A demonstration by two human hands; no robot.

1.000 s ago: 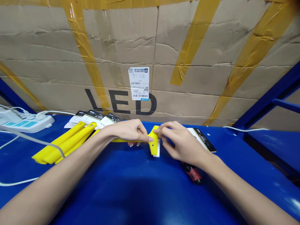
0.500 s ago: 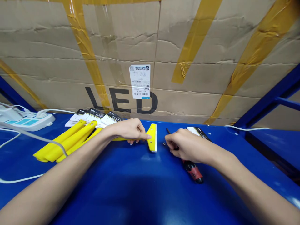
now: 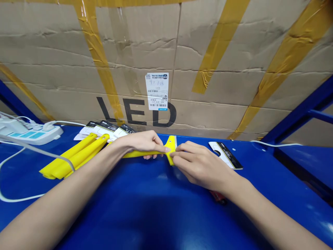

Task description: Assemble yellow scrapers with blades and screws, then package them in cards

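My left hand (image 3: 148, 142) is closed round the handle of a yellow scraper (image 3: 170, 160), its thumb near the scraper's wide head. The head points right, with a pale blade edge partly covered by fingers. Against that head, my right hand (image 3: 194, 159) has its fingertips pinched together; whatever they hold is hidden or too small to make out. Beneath my right wrist the red and black end of a tool (image 3: 218, 197) shows on the blue table (image 3: 145, 215). More yellow scrapers (image 3: 75, 156) lie to the left, partly behind my left forearm.
Black and white cards (image 3: 104, 127) lie behind the yellow scrapers, and another card (image 3: 225, 155) rests beyond my right hand. A white power strip (image 3: 39, 134) with cables sits at the left. A large cardboard box (image 3: 135, 45) stands along the back, beside blue frame bars (image 3: 293, 113).
My right hand has moved left from beside the tool to the scraper's head. It now covers part of the blade, and more of the right-hand card shows. My left hand keeps its grip.
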